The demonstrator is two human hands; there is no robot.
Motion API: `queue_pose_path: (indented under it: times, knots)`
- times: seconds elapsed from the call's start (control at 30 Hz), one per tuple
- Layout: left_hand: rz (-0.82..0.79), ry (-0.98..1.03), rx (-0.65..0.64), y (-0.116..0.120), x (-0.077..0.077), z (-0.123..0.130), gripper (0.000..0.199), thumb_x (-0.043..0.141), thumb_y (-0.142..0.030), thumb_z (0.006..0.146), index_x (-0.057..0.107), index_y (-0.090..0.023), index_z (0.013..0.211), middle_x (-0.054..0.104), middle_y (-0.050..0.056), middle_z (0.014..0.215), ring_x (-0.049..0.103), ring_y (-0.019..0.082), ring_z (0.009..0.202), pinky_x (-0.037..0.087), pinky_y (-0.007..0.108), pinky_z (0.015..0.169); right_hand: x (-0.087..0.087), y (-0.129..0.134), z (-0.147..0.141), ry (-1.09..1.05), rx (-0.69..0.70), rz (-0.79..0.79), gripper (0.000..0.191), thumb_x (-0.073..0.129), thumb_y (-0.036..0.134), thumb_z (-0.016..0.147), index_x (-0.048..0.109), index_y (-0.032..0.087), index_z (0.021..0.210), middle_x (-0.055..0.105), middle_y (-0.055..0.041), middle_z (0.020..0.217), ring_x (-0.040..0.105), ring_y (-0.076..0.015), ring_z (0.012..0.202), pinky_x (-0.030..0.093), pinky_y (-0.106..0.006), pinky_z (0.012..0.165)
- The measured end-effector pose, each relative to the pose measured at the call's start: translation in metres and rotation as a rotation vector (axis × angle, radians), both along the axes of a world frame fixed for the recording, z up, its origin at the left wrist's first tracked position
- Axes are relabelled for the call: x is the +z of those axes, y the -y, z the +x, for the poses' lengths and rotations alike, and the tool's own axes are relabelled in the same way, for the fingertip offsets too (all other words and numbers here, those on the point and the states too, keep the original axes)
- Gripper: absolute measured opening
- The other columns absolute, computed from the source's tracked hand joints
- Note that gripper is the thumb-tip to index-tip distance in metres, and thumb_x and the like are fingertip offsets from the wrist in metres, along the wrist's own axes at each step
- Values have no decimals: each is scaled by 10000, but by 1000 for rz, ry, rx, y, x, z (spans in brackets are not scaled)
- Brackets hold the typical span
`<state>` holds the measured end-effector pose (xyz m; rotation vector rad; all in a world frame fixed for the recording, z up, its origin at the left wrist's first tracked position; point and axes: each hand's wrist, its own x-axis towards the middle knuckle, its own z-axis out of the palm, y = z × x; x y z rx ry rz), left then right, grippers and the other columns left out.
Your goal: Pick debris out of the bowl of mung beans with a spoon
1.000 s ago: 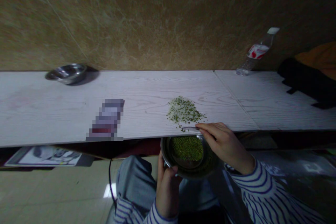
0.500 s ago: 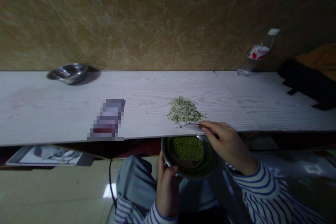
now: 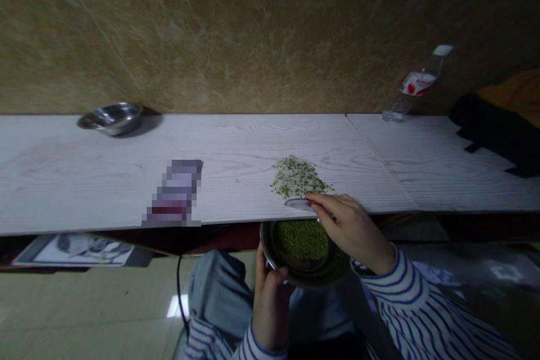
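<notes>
My left hand (image 3: 272, 298) is closed on the near left rim of a metal bowl (image 3: 270, 256), held just below the table's front edge. Many small green beans (image 3: 301, 239) lie in the bowl. Above its right side, my right hand (image 3: 348, 228) pinches a thin, pale tool with a rounded end (image 3: 297, 203); the fingers cover the rest of it, so its kind is unclear. That end is low over the table edge, just in front of a spread pile of green beans mixed with white grains (image 3: 297, 177).
A second metal bowl (image 3: 112, 119) stands by the wall at left. A blurred-out flat item (image 3: 175, 194) lies on the white table (image 3: 236, 146). At right are a plastic bottle (image 3: 415, 87) and a dark and orange cloth item (image 3: 502, 124). Papers (image 3: 80, 250) lie on a shelf below.
My right hand has moved left along the table's edge with the pale tool, whose rounded end shows more. My left hand and the bowl stay nearly where they were.
</notes>
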<state>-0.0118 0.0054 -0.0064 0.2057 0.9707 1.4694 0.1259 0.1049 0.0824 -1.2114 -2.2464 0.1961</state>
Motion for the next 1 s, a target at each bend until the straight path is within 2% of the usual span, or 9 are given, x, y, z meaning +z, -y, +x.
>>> queue_pose_path:
  times: [0.2, 0.37, 0.63, 0.8, 1.0]
  knots:
    - [-24, 80, -22, 1, 4, -5, 719, 603, -249, 670, 457, -362, 1365, 487, 55, 1409, 477, 331, 1215, 472, 474, 892, -4, -14, 3, 13, -57, 19, 258, 478, 173, 915, 634, 201, 1118, 728, -45, 1051, 684, -194, 915, 524, -356, 825]
    - [-14, 99, -5, 2, 9, -5, 673, 556, -230, 726, 440, -349, 1378, 482, 63, 1410, 488, 302, 1197, 474, 452, 893, -4, -22, 9, 7, -62, 55, 250, 477, 192, 916, 641, 197, 1105, 729, -55, 1047, 686, -199, 925, 535, -359, 817]
    - [-20, 120, -9, 3, 12, -3, 683, 571, -225, 716, 447, -357, 1374, 497, 59, 1399, 509, 292, 1177, 466, 439, 909, -4, -29, 16, -16, -97, 124, 255, 471, 194, 913, 648, 199, 1097, 730, -73, 1038, 683, -217, 937, 522, -388, 833]
    - [-19, 127, -11, 4, 13, -3, 675, 560, -214, 735, 432, -356, 1382, 490, 51, 1406, 499, 285, 1191, 454, 438, 927, -6, -25, 13, -4, -70, 95, 264, 463, 178, 914, 642, 197, 1108, 727, -72, 1053, 681, -212, 951, 515, -390, 838]
    - [-43, 90, -44, 2, 5, -4, 723, 612, -266, 666, 456, -372, 1363, 506, 57, 1392, 488, 333, 1213, 484, 467, 872, -1, -14, 16, -3, -44, 70, 261, 474, 173, 911, 646, 208, 1104, 733, -54, 1031, 684, -200, 917, 515, -372, 823]
